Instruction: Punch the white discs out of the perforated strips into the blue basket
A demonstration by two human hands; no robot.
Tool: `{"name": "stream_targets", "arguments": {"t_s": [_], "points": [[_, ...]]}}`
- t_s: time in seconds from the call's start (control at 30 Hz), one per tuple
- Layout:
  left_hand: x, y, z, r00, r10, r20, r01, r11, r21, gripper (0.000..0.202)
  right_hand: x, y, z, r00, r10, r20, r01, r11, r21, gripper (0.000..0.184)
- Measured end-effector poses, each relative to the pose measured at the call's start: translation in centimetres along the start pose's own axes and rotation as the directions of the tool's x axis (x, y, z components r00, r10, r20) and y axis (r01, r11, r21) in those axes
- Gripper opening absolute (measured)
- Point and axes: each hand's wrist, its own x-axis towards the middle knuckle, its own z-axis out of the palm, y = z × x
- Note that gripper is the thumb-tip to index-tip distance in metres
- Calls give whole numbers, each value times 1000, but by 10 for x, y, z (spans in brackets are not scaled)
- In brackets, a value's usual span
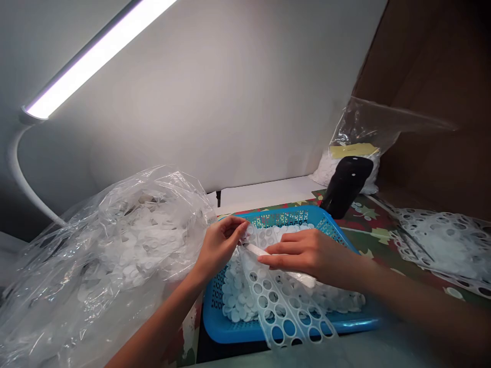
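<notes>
A translucent sheet with rows of round holes (290, 312) lies slanting over a blue plastic basket (230, 335). My left hand (226, 237) pinches the sheet's far edge between thumb and fingertips. My right hand (310, 253), palm down, has its fingers closed round a white stick-like tool (305, 279), which lies across the sheet with its tip close to my left fingertips. Under the sheet, the basket holds many small white discs (240, 296). Part of the tool is hidden under my right fingers.
A large clear bag of white pieces (141, 240) stands at the left. Behind the basket's right corner rises a black cylindrical object (347, 186), with a clear bag of white pieces (324, 166) beyond it. Punched-out sheets (448, 245) are heaped at the right. A lit lamp (99, 56) hangs above.
</notes>
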Motion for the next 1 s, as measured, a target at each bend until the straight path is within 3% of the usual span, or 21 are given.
{"name": "stream_targets", "arguments": {"t_s": [0.1, 0.3, 0.47, 0.67, 1.0], "points": [[0, 1, 0, 1000, -7, -2, 7, 1000, -20, 19, 1, 1, 0, 1000, -7, -9, 7, 1000, -7, 27], [2, 0, 1, 998, -22, -56, 19, 998, -55, 19, 0, 1, 2, 989, -66, -136, 71, 997, 35, 22], [2, -2, 2, 997, -38, -62, 34, 997, -67, 17, 1, 1, 2, 993, -58, -105, 57, 998, -10, 23], [0, -2, 2, 996, -91, 15, 92, 989, -113, 14, 2, 1, 1, 995, -32, -94, 32, 999, 1, 23], [0, 9, 1, 995, -4, 103, -14, 985, 172, 20, 1, 2, 2, 996, 8, -93, -4, 999, 43, 24]]}}
